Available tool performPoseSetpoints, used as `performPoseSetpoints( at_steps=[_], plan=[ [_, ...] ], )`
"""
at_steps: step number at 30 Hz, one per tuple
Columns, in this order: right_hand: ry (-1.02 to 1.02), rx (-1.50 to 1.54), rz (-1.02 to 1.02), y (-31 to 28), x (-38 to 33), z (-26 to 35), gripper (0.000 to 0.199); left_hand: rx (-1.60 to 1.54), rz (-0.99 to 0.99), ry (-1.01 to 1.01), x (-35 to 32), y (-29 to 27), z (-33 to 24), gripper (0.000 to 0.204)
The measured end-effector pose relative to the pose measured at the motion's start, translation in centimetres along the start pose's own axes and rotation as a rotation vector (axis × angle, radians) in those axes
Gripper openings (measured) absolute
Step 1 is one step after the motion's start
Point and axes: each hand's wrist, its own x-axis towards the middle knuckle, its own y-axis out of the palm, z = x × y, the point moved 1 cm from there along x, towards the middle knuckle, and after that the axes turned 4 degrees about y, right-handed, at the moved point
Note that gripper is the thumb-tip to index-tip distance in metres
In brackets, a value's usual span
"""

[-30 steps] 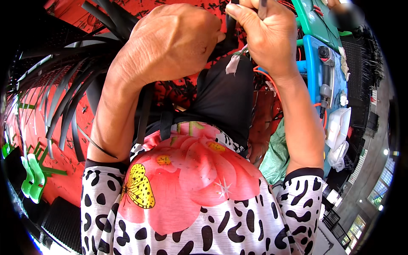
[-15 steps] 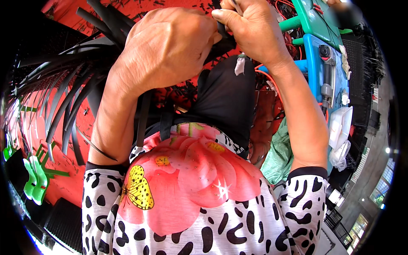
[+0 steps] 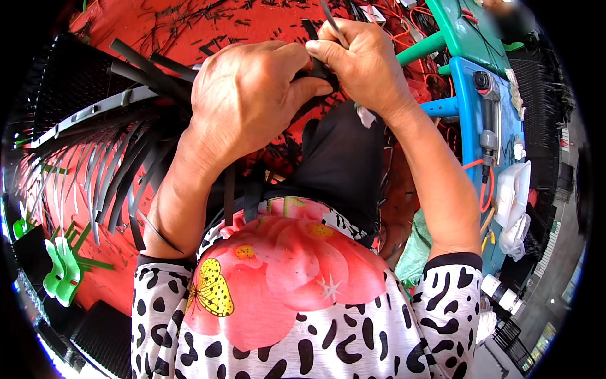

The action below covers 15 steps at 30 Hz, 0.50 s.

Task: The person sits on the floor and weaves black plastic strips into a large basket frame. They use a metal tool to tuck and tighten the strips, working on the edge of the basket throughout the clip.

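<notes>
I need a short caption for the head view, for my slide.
Two bare hands, left hand and right hand, pinch black plastic strips above a red floor.

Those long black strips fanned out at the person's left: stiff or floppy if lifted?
The black strips look flat and thin, and they curve downward in a fan, so they probably bend easily yet spring back. They likely weigh little. The left hand and right hand pinch one strip between them.

Bright, even daylight fills the scene with saturated reds and only soft shadows under the forearms, while the fisheye lens bends straight edges toward a black circular rim, and a blurred patch sits at the upper right, the centre staying sharp.
</notes>
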Motion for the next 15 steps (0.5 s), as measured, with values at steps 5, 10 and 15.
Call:
performPoseSetpoints(
  at_steps=[5, 10, 15],
  plan=[
    [0.049, 0.213, 0.036, -0.1, 0.4, 0.0, 0.025, 0.01, 0.033, 0.032, 0.6, -1.0, 0.1, 0.023],
    [0.072, 0.366, 0.03, 0.2, 0.2, -0.1, 0.025, 0.026, -0.085, 0.121, 0.3, -0.4, 0.3, 0.03],
    [-0.211, 0.147, -0.041, -0.4, 1.2, 1.2, 0.027, 0.031, -0.09, 0.245, 0.6, -0.5, 0.9, 0.032]
  ],
)
